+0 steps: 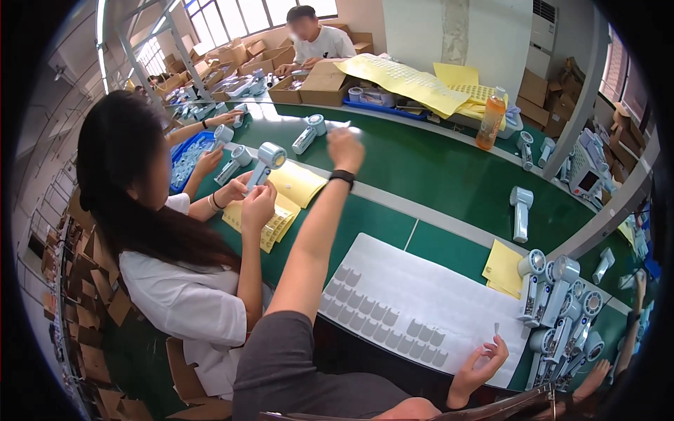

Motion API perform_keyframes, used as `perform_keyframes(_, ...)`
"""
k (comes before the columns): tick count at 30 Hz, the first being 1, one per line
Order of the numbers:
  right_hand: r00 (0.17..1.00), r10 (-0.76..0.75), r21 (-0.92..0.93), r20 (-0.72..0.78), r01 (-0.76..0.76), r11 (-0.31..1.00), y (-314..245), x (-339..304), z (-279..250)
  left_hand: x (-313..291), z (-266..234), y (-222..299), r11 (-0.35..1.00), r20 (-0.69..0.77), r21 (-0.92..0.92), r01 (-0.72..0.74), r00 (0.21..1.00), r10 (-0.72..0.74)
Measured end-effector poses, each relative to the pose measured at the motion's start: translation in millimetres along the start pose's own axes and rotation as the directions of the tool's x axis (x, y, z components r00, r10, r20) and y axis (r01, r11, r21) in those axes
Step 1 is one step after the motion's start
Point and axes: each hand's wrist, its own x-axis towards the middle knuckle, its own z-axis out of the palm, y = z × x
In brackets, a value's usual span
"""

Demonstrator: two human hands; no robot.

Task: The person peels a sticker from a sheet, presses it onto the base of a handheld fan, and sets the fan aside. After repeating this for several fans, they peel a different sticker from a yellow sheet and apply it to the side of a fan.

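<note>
My left arm reaches far across the green bench, with my left hand (pixel 346 150) over the belt surface beyond the pale divider. Its fingers are blurred and partly hidden, so their grip is unclear. Just left of it lies a pale blue handheld fan (pixel 305 139). Low on the right, my right hand (pixel 481 366) is closed in a pinch, with a small grey sticker (pixel 497 328) standing up from the fingertips. Beneath that hand is a white backing sheet (pixel 449 281) with rows of grey stickers (pixel 365 316) along its near left part.
Several handheld fans (pixel 562 316) stand crowded right of the sheet, beside yellow paper (pixel 503 266). Another fan (pixel 521 210) lies farther back. A bottle of orange drink (pixel 491 119) stands at the far edge. On my left, a co-worker (pixel 175 245) holds a fan (pixel 267 163) over yellow sheets.
</note>
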Motion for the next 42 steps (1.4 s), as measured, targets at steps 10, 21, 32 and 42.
perform_keyframes(10, 0.997, 0.071, -0.036, -0.026, -0.072, 0.997, -6.4, -2.6, 0.9, 33.9, 66.5, -99.6, 0.874, 0.023, 0.386, 0.294, 0.944, -0.328)
perform_keyframes(21, 0.999, 0.048, 0.04, 0.001, -0.048, 0.998, -8.0, 2.9, 0.3, 26.8, 6.4, -40.4, 0.991, -0.135, -0.125, -0.043, 0.99, 0.026)
perform_keyframes(32, 0.959, 0.282, 0.494, 0.019, -0.255, 0.831, -11.0, 13.6, -26.0, -143.5, -143.9, 142.2, 0.112, 0.038, -0.994, -0.001, 0.938, 0.343)
perform_keyframes(42, 0.873, 0.358, 0.759, 0.33, -0.471, 0.45, -75.8, 62.0, -76.9, -272.2, -225.3, 180.2, -0.036, -0.241, -0.938, -0.346, 0.573, 0.783)
